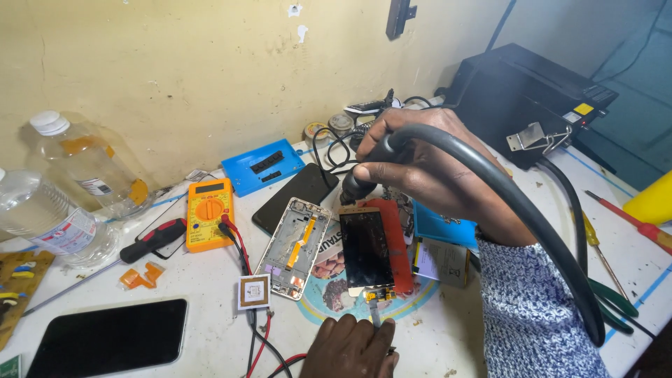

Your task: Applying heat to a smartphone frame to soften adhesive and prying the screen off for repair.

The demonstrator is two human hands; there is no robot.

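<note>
Phone screen (365,246) lies flat on the white surface (210,294), dark glass up, over a red pad (396,245). Right hand (420,164) clamped around a hot-air nozzle (358,183), its tip just above the screen's top edge; thick black hose (532,217) trails right of the screen. Left hand (350,346) closed on a thin tool (375,316) at the screen's bottom edge. Open phone frame (294,246) just left of the screen; yellow multimeter (208,213) farther left.

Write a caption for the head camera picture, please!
Right hand aims a hot-air nozzle at a phone screen.
</note>
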